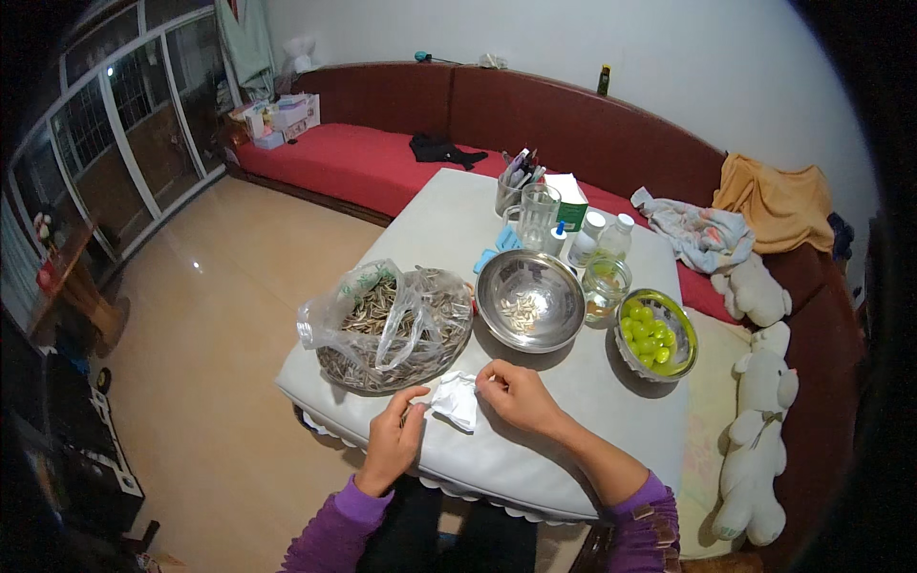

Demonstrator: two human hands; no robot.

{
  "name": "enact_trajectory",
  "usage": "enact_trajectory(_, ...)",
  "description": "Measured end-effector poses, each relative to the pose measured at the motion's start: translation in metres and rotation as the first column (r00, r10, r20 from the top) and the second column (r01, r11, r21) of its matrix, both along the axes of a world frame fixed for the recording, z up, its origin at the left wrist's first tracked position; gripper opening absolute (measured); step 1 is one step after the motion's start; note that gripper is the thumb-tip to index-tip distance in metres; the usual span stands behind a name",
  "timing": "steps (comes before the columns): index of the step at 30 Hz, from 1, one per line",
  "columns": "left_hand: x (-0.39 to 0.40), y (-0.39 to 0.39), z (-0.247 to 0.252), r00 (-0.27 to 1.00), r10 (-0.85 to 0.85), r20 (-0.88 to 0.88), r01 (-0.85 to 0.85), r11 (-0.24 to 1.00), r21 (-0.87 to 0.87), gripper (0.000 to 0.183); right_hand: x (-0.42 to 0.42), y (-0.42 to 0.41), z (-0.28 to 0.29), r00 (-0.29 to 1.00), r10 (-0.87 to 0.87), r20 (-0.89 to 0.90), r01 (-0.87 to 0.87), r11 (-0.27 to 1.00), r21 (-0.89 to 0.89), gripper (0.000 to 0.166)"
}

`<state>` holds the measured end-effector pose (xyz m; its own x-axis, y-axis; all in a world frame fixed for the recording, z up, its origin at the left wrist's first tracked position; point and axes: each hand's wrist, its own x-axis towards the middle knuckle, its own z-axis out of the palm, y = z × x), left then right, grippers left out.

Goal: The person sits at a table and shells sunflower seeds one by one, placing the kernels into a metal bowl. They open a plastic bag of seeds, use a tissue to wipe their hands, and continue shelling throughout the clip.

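My left hand (395, 437) is at the near edge of the table, its fingers curled around what look like a few dark sunflower seeds (407, 415). Thumb and forefinger point toward a crumpled white tissue (455, 401) on the tabletop. Just right of the tissue, my right hand (521, 398) has its thumb and forefinger pinched together; whether something tiny is between them is hidden. Beyond my left hand lies an open clear plastic bag (394, 336) full of unshelled sunflower seeds. A steel bowl (530, 301) beyond my right hand holds a small heap of pale shelled kernels (521, 312).
Green grapes (647, 333) fill a bowl (675, 315) at the right. Behind the steel bowl stand a glass jar (606, 286), bottles (587, 238), a glass mug (539, 215) and a pen holder (509, 196). A white plush bear (756, 444) lies on the seat beside the table (401, 222).
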<state>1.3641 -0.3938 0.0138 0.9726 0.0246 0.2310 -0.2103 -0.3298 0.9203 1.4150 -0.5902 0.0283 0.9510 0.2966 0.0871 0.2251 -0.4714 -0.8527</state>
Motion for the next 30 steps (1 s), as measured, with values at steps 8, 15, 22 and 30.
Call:
enact_trajectory(8, -0.024, -0.021, 0.002, 0.996, -0.007, 0.094, 0.0, 0.997, 0.076, 0.015, -0.02, 0.006, 0.002, 0.924, 0.23, 0.305, -0.162, 0.959, -0.232, 0.017)
enact_trajectory(15, -0.025, -0.03, -0.008, 0.999, -0.043, -0.026, 0.042, 0.998, -0.036, 0.012, -0.015, 0.005, -0.012, 0.973, 0.149, 0.178, -0.141, 0.988, -0.06, 0.018)
enact_trajectory(22, -0.021, -0.033, -0.006, 0.992, -0.099, -0.083, 0.093, 0.992, -0.08, 0.017, -0.022, 0.006, 0.008, 0.976, 0.165, -0.143, -0.133, 0.969, 0.208, 0.018)
enact_trajectory(30, -0.015, -0.04, -0.002, 0.968, -0.174, 0.183, 0.133, 0.967, 0.217, 0.013, -0.025, -0.001, 0.017, 0.916, 0.265, -0.302, -0.115, 0.893, 0.434, 0.015)
